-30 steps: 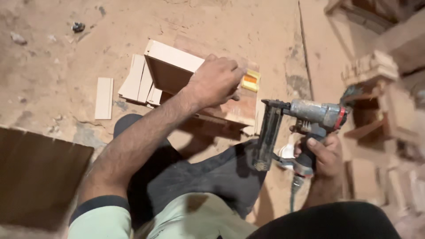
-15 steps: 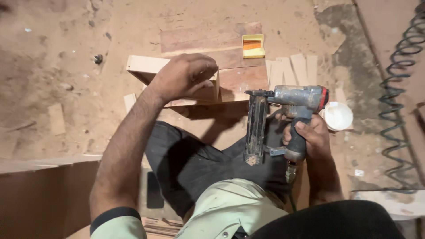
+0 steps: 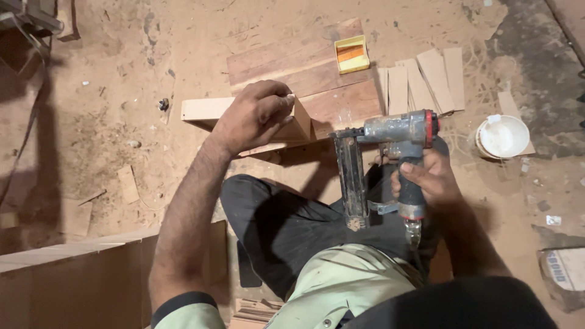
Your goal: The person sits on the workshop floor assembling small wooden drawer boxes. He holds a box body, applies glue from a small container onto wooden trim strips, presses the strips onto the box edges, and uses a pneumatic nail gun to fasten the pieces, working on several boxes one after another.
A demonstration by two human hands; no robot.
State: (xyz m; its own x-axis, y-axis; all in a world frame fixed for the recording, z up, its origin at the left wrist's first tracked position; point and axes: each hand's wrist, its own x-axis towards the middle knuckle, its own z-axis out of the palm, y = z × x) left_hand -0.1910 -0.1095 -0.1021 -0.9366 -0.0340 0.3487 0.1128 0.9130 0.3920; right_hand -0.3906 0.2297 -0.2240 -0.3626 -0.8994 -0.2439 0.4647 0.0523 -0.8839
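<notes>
Pale wood box [image 3: 244, 113] w/ left hand [image 3: 253, 116], grey nailer [image 3: 390, 152]

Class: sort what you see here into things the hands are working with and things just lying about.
In use:
left hand on wooden box piece
right hand gripping nail gun

Lying about:
yellow box
thin wood slats
white tub
wood offcuts

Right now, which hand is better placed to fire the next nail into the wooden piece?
Right, probably. The right hand grips the nail gun beside the wooden piece, nose near its end. The left hand presses down on the piece, steadying it.
</notes>
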